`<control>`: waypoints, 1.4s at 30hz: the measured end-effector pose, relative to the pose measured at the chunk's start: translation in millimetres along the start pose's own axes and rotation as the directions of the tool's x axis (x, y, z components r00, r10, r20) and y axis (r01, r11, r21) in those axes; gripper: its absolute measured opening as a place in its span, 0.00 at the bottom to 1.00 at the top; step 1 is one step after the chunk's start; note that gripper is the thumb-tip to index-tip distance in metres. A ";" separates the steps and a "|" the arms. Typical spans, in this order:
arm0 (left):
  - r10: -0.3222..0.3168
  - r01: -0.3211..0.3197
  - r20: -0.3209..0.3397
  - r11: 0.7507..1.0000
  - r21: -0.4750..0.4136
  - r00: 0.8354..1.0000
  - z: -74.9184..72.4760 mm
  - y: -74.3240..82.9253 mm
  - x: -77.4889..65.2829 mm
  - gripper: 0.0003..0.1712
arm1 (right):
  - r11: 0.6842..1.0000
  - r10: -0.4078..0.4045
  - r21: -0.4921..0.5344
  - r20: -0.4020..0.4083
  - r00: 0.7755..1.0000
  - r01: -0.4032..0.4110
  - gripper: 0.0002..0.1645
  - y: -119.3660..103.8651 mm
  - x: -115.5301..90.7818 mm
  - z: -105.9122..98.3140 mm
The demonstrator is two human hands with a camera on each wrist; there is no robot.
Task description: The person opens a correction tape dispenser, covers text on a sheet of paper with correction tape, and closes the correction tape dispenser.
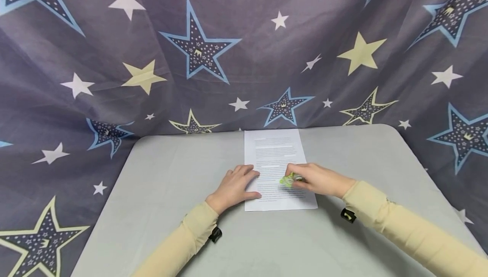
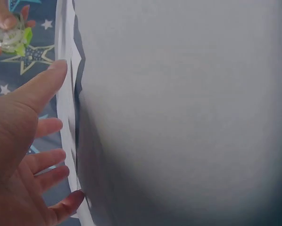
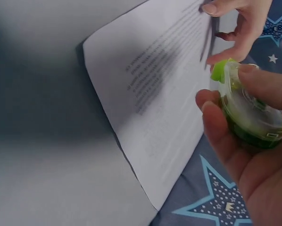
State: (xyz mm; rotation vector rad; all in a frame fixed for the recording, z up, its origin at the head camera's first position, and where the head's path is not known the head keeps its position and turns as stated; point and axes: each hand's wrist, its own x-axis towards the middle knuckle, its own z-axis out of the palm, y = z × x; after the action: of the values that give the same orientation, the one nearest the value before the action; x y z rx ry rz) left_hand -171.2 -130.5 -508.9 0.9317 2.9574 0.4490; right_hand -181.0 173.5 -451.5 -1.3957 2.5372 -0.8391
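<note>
A printed sheet of paper lies on the grey table, its lines of text running across it. Several blank white strips break up the text in its upper half. My left hand rests at the sheet's left edge with fingers spread, the thumb near the lower left corner. In my right hand is a correction tape dispenser with a clear, round body and a bright green tip. Thumb and fingers grip its sides, and the tip points left, close over the lower middle of the text.
The grey table extends on both sides of the sheet. Behind it hangs a dark curtain patterned with stars. The sheet's top edge reaches the far side of the table. Each wrist carries a small black camera below the sleeve.
</note>
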 end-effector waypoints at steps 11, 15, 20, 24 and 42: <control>-0.030 0.027 0.064 0.999 0.044 0.997 3.0 0.7 2.1 0.42 | 0.994 -0.061 -0.098 -0.047 0.997 0.056 0.14 7.0 12.7 21.2; -0.029 0.025 0.068 0.998 0.059 0.997 3.6 -0.5 2.5 0.45 | 0.994 -0.040 -0.108 -0.040 0.998 0.035 0.14 7.9 17.0 26.5; -0.030 0.024 0.083 0.998 0.064 0.996 2.5 -0.9 2.4 0.47 | 0.997 -0.028 -0.078 -0.014 1.000 0.027 0.13 8.6 22.9 32.6; -0.033 0.028 0.095 0.998 0.058 0.995 2.0 -0.2 2.4 0.46 | 0.996 -0.026 -0.081 0.000 1.000 0.026 0.13 9.7 27.5 36.7; -0.022 0.018 0.084 0.999 0.050 0.996 6.6 -2.5 1.9 0.46 | 0.995 -0.027 -0.094 0.041 0.999 0.031 0.13 4.2 41.6 41.6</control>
State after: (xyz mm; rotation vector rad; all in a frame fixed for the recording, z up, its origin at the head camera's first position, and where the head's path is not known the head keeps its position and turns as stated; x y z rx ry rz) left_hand -173.5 -129.6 -515.8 0.9013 2.9103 0.3293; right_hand -192.5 124.6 -482.3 -1.4647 2.5635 -0.6962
